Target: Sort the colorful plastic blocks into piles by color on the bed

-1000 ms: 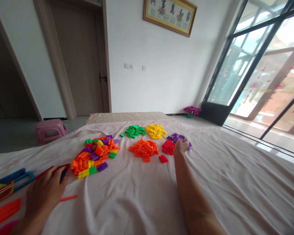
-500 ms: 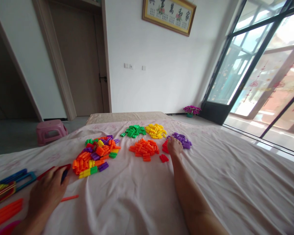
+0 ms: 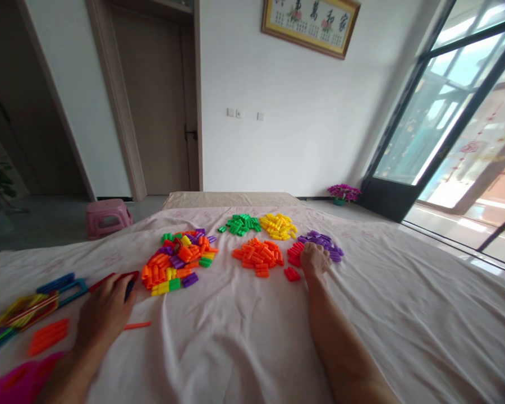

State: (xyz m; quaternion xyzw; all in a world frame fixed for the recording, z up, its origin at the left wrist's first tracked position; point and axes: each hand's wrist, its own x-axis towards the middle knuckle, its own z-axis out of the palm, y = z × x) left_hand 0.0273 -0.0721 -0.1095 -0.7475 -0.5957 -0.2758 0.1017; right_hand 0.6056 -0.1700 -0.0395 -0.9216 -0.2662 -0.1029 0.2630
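My right hand [image 3: 315, 259] is closed, its fingertips bent down between a small pile of red plastic tubes [image 3: 295, 252] and a pile of purple tubes [image 3: 332, 247]. Whatever its fingers hold is hidden. A red pair of tubes [image 3: 292, 274] lies just in front. My left hand [image 3: 107, 306] rests on the cloth with fingers spread over a red frame piece [image 3: 128, 276]; a dark blue edge shows between thumb and forefinger. Close by on its right is a mixed heap of coloured tubes [image 3: 179, 261].
Orange tubes [image 3: 258, 255], green tubes [image 3: 240, 224] and yellow tubes [image 3: 278, 225] form separate piles. At left lie blue frames [image 3: 72, 290], yellow frames [image 3: 19, 308], an orange set of sticks [image 3: 48, 336] and one orange stick [image 3: 137, 325]. A pink stool [image 3: 108, 216] stands beyond the cloth.
The whole view has shifted, so everything appears farther right. My right hand stays by the red and purple piles, with slightly more red tubes showing beside it. My left hand stays put.
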